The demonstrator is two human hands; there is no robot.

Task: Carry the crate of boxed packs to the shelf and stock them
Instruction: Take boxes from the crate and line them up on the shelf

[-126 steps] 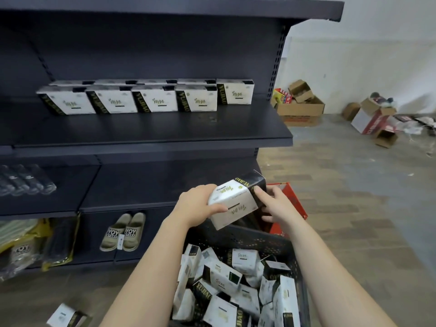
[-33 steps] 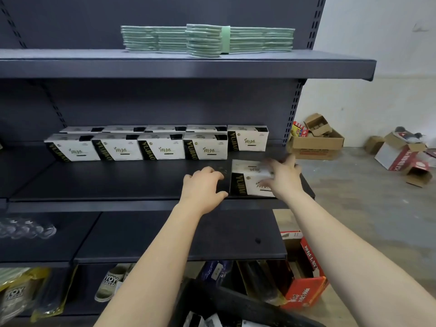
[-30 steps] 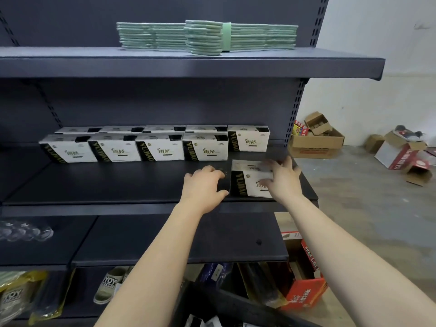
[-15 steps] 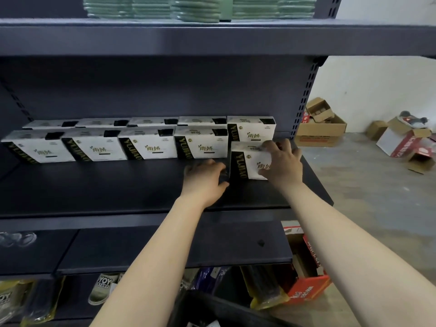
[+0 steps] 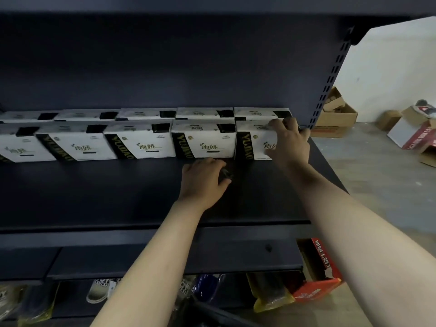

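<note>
Dark metal shelf (image 5: 118, 192) with two rows of white boxed packs (image 5: 146, 143). The right hand (image 5: 290, 140) curls its grip over the top of the front row's rightmost pack (image 5: 251, 143), standing upright against its neighbour (image 5: 207, 142). The left hand (image 5: 203, 180) rests nearer, loosely curled, empty.

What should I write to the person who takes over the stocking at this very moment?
Right hand grips the white-and-black cardboard pack at the right end of the front row.
Left hand rests on the dark metal shelf, holding nothing.
Done: two rows of five packs in view.
Left: release it, then stock more from the black plastic crate below, its contents unseen.
</note>
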